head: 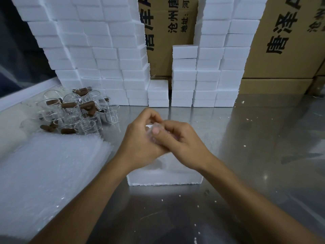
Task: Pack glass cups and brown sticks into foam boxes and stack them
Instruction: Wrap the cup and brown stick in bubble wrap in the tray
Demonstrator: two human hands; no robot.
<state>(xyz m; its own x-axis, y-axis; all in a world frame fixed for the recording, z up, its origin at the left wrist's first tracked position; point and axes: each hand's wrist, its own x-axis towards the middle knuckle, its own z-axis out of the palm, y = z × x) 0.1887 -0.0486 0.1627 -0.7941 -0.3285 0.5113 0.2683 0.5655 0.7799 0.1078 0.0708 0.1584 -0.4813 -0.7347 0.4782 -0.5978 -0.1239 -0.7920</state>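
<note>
A white foam box (164, 175) lies on the steel table in front of me, partly hidden under my hands. Above it, my left hand (140, 138) and my right hand (177, 140) together grip a small clear bundle (154, 133) that looks like a glass cup in bubble wrap; my fingers curl round it and hide most of it. At the left stands a heap of loose glass cups (82, 113) with brown sticks (69, 105) lying in and among them.
Stacked white foam boxes (98, 55) form a wall at the back, with more stacks (209, 76) to the right. Cardboard cartons (284, 41) stand behind them. A pile of bubble-wrap sheets (47, 173) covers the left table. Foam crumbs dot the steel table (255, 138).
</note>
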